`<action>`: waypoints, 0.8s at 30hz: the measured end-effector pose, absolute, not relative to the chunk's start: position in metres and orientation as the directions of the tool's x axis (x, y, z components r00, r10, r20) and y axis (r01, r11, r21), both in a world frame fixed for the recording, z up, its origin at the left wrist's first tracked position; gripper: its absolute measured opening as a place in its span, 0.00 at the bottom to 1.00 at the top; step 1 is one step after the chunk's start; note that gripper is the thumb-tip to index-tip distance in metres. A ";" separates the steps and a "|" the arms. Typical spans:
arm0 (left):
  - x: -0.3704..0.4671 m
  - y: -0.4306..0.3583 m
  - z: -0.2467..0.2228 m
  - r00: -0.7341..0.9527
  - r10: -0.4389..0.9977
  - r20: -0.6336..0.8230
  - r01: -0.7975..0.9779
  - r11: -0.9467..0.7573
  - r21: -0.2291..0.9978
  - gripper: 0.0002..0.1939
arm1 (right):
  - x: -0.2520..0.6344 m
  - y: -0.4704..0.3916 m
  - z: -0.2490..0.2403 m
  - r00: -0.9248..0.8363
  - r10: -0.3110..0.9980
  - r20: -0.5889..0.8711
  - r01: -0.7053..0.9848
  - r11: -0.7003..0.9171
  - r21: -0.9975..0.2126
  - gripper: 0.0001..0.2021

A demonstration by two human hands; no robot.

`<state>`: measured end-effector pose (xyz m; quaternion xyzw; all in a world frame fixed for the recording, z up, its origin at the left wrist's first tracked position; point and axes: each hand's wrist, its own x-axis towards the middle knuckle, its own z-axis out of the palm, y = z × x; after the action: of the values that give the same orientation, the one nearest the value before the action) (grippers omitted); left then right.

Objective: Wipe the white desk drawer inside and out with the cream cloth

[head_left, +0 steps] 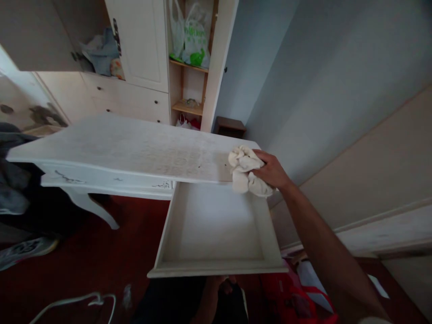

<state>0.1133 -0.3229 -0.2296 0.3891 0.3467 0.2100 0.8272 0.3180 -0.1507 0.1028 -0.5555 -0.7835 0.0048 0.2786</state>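
My right hand [271, 168] is closed around a bunched cream cloth [248, 173]. The cloth lies over the right front edge of the white desk top [135, 139], and part of it hangs above the back right of the pulled-out drawer [216, 225]. Inside, the drawer shows a bare pale bottom. Below the drawer's front panel is my left hand [222, 287], with its fingers curled and partly hidden by the panel. What those fingers hold, if anything, is out of sight. Greyish smudges and small dark specks mark the desk top near the cloth.
A white wardrobe [141, 45] with plastic bags [194, 40] on a shelf stands behind the desk. The wall [320, 90] runs close along the right. Red bags [297, 297] lie at lower right, a white cable [77, 299] and a shoe [29, 252] at left.
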 end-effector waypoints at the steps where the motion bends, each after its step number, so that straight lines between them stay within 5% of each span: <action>1: 0.116 -0.320 -0.233 0.678 0.576 -0.456 -0.018 0.634 0.773 0.23 | 0.326 -0.143 0.108 -0.202 0.863 0.463 0.908 0.342 -0.241 0.27; 5: 0.127 -0.314 -0.241 0.579 0.515 -0.632 0.171 0.681 0.712 0.24 | 0.349 -0.109 0.097 -0.157 0.872 0.464 0.985 0.173 0.008 0.30; 8: 0.125 -0.312 -0.243 0.580 0.497 -0.645 0.171 0.700 0.693 0.23 | 0.351 -0.090 0.065 -0.201 0.946 0.255 0.978 0.180 0.102 0.28; 11: 0.117 -0.313 -0.239 0.648 0.478 -0.592 0.078 0.732 0.676 0.22 | 0.346 -0.082 0.039 -0.167 0.971 0.170 0.983 0.152 0.098 0.28; 18: 0.093 -0.336 -0.199 0.709 0.608 -0.357 -0.294 0.715 0.634 0.29 | 0.347 -0.084 0.028 -0.154 0.956 0.249 0.986 0.135 0.094 0.28; 24: 0.071 -0.336 -0.176 0.756 0.606 -0.247 -0.332 0.680 0.654 0.26 | 0.348 -0.084 0.021 -0.139 0.949 0.284 0.986 0.108 0.123 0.28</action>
<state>0.0710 -0.3365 -0.1756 0.3005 0.2287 0.2642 0.8875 0.3475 -0.0836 0.0208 -0.6527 -0.7412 -0.1419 0.0667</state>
